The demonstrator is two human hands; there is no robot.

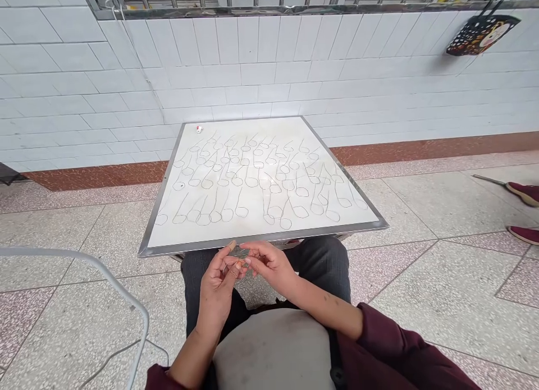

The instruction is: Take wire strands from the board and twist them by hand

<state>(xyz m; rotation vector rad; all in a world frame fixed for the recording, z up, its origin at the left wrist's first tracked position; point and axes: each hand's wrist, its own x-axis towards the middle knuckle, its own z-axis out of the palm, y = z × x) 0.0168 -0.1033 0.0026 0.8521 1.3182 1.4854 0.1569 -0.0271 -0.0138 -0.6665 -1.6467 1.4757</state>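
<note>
Over my lap, just off the near edge of the white table point(168, 238), my hands meet fingertip to fingertip. My left hand point(217, 283) is closed, thumb and fingers pinching a thin wire-like piece point(240, 252) with a small orange spot on it. My right hand point(272, 265) pinches the same piece from the other side. Its exact kind is too small to make out, and fingers cover part of it. Many thin looped wires point(241, 211) with long tails lie in rough rows across the tabletop, beyond both hands.
A small red-and-white item point(199, 129) lies at the table's far left corner. At left a grey curved tube point(122, 292) rises from the floor. A patterned bag point(483, 33) hangs on the tiled wall. Another person's shoes point(524, 193) are at the far right.
</note>
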